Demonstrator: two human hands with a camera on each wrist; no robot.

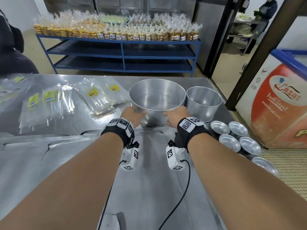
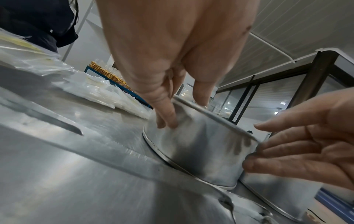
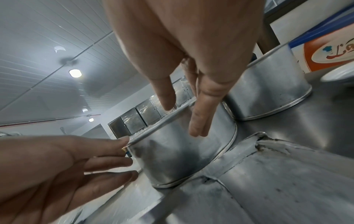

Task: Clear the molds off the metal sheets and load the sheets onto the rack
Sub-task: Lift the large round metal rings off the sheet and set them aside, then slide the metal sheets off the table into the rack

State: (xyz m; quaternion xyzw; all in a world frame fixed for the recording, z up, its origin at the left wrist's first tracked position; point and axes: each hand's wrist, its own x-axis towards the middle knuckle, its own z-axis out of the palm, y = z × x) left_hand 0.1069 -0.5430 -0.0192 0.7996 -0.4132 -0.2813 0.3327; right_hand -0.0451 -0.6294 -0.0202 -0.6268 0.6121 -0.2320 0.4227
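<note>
A large round metal mold stands on the steel table just past the far edge of the metal sheet that lies under my forearms. My left hand pinches the mold's near-left rim, its thumb inside and its fingers down the outer wall. My right hand holds the near-right rim in the same way, with fingers on the wall. A smaller round mold stands right beside it. Several small shallow molds sit at the table's right edge.
Clear plastic bags with yellow labels cover the table's left half. Behind the table stands a blue shelf loaded with packed biscuits. An orange and white freezer is on the right. A person in dark clothes is at far left.
</note>
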